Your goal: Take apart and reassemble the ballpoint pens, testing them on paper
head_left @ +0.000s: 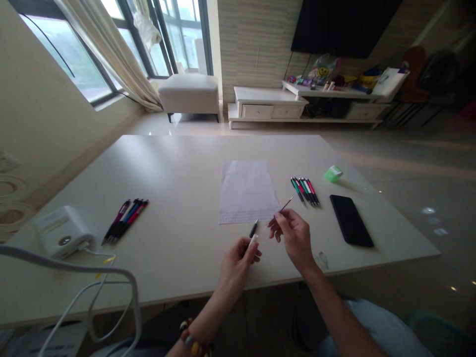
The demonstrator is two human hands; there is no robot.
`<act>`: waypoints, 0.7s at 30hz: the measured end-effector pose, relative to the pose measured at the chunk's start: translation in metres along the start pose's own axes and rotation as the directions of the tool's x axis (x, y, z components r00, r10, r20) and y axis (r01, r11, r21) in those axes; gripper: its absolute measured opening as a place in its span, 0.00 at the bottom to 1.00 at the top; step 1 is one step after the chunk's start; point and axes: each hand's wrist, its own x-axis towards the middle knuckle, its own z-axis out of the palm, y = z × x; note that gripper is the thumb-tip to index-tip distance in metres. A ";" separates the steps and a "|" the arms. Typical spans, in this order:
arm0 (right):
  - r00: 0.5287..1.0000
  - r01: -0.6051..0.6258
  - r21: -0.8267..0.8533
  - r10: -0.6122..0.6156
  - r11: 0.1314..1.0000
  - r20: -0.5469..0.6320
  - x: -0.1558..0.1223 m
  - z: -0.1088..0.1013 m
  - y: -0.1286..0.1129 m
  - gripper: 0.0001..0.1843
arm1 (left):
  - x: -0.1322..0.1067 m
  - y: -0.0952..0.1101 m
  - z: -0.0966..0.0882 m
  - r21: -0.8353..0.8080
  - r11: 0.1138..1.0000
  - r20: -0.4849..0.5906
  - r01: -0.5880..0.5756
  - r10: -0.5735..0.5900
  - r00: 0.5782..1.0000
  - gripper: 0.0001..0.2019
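My left hand (pixel 241 257) is closed around the parts of a pen: a white barrel piece (pixel 254 240) and a black grip section with a pointed tip (pixel 254 228). In my right hand (pixel 292 233) a thin pen refill (pixel 285 204) is pinched between thumb and fingers, slanting up to the right. Both hands are above the table near its front edge, close together but apart. Just beyond them lies a white sheet of paper (pixel 245 186) with rows of handwriting along its near edge. To the right of the sheet, several pens (pixel 305 191) with coloured barrels lie side by side.
Another bunch of pens (pixel 125 220) lies at the left, beside a white box-shaped device (pixel 63 232) with a cable (pixel 128 272). A black phone (pixel 350 220) and a small green-and-white object (pixel 333 173) lie on the right of the white table (pixel 178 173).
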 end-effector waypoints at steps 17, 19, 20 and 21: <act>0.958 0.073 -0.256 0.004 0.964 0.287 -0.013 0.004 -0.004 0.11 | -0.001 0.005 0.001 0.036 0.996 0.046 -0.080 0.078 0.996 0.17; 0.969 0.044 -0.220 0.012 0.975 0.245 -0.013 0.003 -0.004 0.12 | -0.002 0.005 0.001 0.040 0.996 0.053 -0.082 0.079 0.995 0.17; 0.972 0.036 -0.207 0.014 0.978 0.236 -0.012 0.003 -0.004 0.13 | -0.002 0.005 0.001 0.042 0.996 0.056 -0.084 0.081 0.995 0.16; 0.970 0.031 -0.196 0.017 0.980 0.241 -0.012 0.003 -0.004 0.14 | -0.003 0.005 0.001 0.046 0.995 0.057 -0.086 0.083 0.995 0.16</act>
